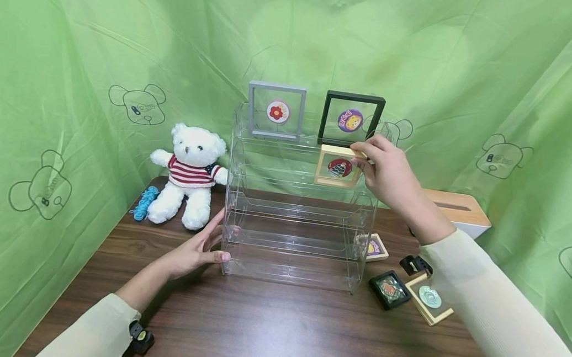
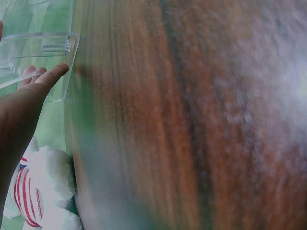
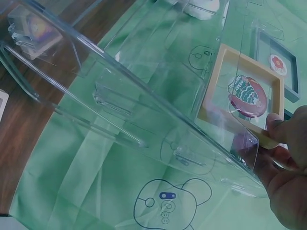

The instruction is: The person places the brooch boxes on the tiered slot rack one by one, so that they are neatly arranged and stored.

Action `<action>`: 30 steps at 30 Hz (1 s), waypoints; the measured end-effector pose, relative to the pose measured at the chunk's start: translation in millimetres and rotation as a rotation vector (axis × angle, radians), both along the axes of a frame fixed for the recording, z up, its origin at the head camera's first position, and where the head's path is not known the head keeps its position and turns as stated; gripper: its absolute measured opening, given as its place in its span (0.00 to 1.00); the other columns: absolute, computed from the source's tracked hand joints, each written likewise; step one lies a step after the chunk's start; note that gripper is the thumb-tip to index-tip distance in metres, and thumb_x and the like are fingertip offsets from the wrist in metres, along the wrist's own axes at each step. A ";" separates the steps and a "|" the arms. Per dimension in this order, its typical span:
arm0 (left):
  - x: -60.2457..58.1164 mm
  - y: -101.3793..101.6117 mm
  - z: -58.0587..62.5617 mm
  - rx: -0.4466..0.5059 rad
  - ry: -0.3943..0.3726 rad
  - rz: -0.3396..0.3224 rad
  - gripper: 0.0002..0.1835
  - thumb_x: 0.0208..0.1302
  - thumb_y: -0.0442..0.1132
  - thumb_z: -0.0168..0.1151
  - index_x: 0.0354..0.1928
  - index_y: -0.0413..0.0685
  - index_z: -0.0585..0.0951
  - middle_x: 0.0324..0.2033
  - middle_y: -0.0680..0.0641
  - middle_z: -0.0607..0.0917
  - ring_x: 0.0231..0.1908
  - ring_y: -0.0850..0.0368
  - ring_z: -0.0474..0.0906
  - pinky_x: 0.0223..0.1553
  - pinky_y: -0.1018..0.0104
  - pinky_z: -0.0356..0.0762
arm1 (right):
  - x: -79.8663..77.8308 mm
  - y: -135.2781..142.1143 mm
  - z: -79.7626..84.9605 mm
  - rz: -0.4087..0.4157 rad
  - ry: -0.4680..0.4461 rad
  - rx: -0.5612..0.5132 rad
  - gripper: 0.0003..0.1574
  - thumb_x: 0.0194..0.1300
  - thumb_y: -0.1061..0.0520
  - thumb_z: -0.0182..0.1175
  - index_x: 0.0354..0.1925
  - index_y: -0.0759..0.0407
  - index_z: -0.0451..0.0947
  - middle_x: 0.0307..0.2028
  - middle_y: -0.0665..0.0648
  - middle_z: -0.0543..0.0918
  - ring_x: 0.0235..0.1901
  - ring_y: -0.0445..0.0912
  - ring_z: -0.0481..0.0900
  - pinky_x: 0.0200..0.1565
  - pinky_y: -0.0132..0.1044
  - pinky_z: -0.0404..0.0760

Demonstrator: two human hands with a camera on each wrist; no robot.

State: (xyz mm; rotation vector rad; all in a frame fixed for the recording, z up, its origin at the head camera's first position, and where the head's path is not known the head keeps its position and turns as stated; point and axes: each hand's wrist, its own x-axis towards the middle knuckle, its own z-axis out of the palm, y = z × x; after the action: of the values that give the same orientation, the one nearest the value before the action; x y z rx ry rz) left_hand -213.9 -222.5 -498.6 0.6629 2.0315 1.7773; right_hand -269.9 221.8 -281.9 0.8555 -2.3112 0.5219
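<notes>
A clear tiered display stand [image 1: 290,267] stands on the table. At its right, my right hand [image 1: 388,166] pinches a small tan-framed display case [image 1: 322,173] by its upper right corner, over the upper tiers. A red round badge with a tree design shows inside it, also in the right wrist view, where the tan frame [image 3: 216,76] appears beyond the clear side panel. My left hand [image 1: 193,254] rests against the stand's lower left side, its fingers extended. Above, a grey-framed case [image 1: 251,109] and a black-framed case [image 1: 323,117] stand on the top tier.
Right of the stand lie a black-framed case [image 1: 390,290], a tan-framed case [image 1: 428,315] and a light-framed case [image 1: 384,248]. A wood-topped box [image 1: 468,210] stands behind them. A white teddy bear [image 1: 187,144] and blue yarn [image 1: 145,202] sit on the left.
</notes>
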 end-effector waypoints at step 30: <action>0.7 0.3 1.9 0.001 -0.011 -0.003 0.63 0.77 0.34 0.69 0.90 0.80 0.33 0.85 0.27 0.54 0.86 0.20 0.40 0.79 0.23 0.56 | 39.2 72.8 -16.7 -0.070 -0.037 -0.105 0.19 0.67 0.67 0.77 0.55 0.67 0.90 0.46 0.62 0.91 0.39 0.49 0.89 0.44 0.13 0.82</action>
State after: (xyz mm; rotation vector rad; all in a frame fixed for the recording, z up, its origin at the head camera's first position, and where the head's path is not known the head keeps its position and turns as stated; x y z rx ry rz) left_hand -213.2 -222.2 -496.7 0.6549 2.0216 1.7758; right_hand -230.7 294.6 -298.6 0.7175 -2.3161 0.6277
